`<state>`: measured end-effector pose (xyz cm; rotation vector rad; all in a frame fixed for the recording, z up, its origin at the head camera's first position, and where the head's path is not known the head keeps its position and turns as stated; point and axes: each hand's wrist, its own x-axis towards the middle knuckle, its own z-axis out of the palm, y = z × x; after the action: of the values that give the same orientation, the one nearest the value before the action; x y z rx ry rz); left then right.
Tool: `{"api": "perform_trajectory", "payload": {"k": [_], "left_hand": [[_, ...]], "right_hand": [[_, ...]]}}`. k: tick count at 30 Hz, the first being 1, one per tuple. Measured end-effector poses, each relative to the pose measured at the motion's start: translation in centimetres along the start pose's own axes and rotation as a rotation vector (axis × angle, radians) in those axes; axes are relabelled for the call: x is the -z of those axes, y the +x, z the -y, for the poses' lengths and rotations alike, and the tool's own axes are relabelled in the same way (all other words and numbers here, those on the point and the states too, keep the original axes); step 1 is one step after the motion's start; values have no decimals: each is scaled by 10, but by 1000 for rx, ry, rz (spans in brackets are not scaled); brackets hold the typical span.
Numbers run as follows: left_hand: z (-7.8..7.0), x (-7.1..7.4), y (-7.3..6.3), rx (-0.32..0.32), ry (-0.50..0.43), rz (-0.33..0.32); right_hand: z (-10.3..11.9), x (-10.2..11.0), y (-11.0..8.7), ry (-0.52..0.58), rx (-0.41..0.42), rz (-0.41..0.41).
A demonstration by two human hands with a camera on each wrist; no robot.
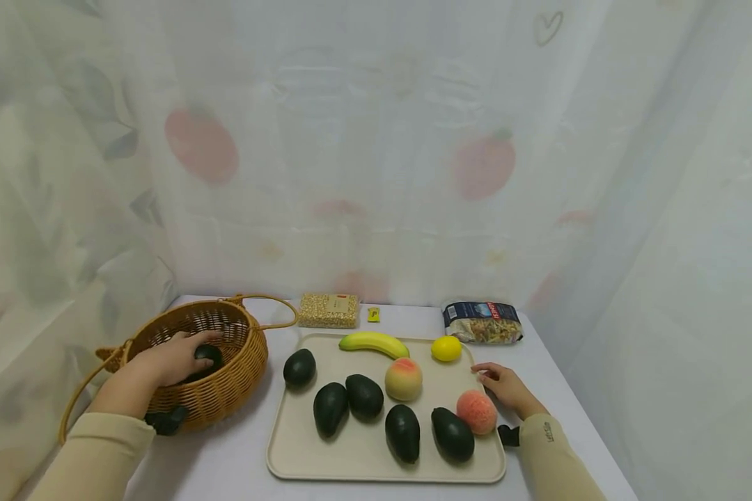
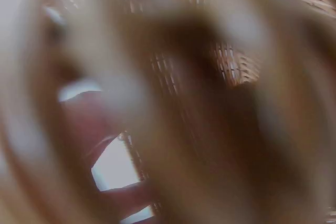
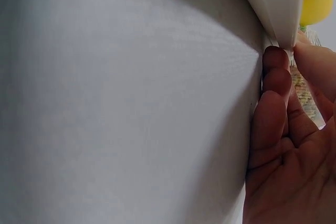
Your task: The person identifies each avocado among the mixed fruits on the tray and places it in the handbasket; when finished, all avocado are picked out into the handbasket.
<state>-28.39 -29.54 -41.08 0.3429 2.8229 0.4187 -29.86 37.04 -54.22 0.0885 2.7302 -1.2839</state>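
Inside the wicker basket (image 1: 235,379) my left hand (image 1: 172,358) reaches over the near rim and grips a dark green avocado (image 1: 209,353), which its fingers partly cover. Blurred wicker fills much of the left wrist view, and the avocado cannot be made out there. My right hand (image 1: 504,386) holds the right edge of a beige tray (image 1: 301,452). In the right wrist view its thumb and fingertips (image 3: 276,80) meet at the tray's rim. Several avocados (image 1: 403,433) lie on the tray, with a peach (image 1: 404,379), a redder peach (image 1: 476,412), a banana (image 1: 374,342) and a lemon (image 1: 446,348).
Behind the tray stand a pack of grains (image 1: 329,310), a small yellow packet (image 1: 373,315) and a bag of pasta (image 1: 483,323). One basket handle (image 1: 282,325) reaches toward the grain pack. Patterned curtains (image 1: 376,174) enclose the white table on the back and sides.
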Motion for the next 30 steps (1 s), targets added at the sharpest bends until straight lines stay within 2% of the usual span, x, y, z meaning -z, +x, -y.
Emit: {"api": "perform_trajectory", "payload": {"k": [4, 10, 14, 21, 30], "left_hand": [[-12, 6, -3, 6, 29, -61], [-40, 8, -4, -15, 105, -170], [-61, 4, -6, -52, 120, -243], [-94, -5, -5, -127, 142, -416], [-131, -23, 0, -201, 177, -450]], "right_hand": [[1, 0, -1, 7, 0, 2], [1, 1, -2, 3, -4, 2], [3, 1, -3, -2, -4, -1], [3, 1, -1, 7, -3, 8], [0, 1, 1, 10, 7, 16]]}}
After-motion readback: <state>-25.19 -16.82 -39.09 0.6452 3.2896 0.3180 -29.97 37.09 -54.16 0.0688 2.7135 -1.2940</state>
